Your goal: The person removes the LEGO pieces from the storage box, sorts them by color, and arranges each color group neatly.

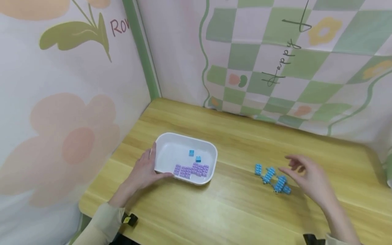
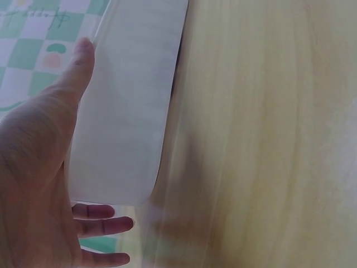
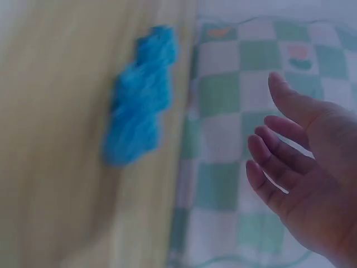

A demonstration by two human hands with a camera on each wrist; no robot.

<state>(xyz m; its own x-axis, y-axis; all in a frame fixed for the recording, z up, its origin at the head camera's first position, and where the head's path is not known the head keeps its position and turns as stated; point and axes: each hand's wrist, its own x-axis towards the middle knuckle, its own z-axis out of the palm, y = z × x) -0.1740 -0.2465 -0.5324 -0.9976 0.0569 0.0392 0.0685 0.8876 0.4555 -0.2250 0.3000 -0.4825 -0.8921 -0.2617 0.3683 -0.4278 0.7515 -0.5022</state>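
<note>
My left hand [image 1: 143, 172] holds a white tray [image 1: 166, 136] at its left end, with the thumb along the near side and the fingers at the left wall. Inside the tray lie purple building bricks [image 1: 200, 169] in a stepped row and two small blue bricks [image 1: 191, 153]. In the left wrist view the thumb [image 2: 81, 70] lies at the rim of the tray [image 2: 120, 111]. To the right, a joined chain of blue building bricks [image 1: 269, 175] rests on the table. Just right of it hovers my right hand [image 1: 307, 173], fingers loosely bent, holding nothing. The right wrist view shows these bricks [image 3: 136, 97] blurred.
The wooden table [image 1: 235, 211] meets a printed cloth wall [image 1: 171, 68] at the back and another cloth wall [image 1: 61, 136] on the left. A pale green object [image 1: 389, 170] stands at the right edge of the head view.
</note>
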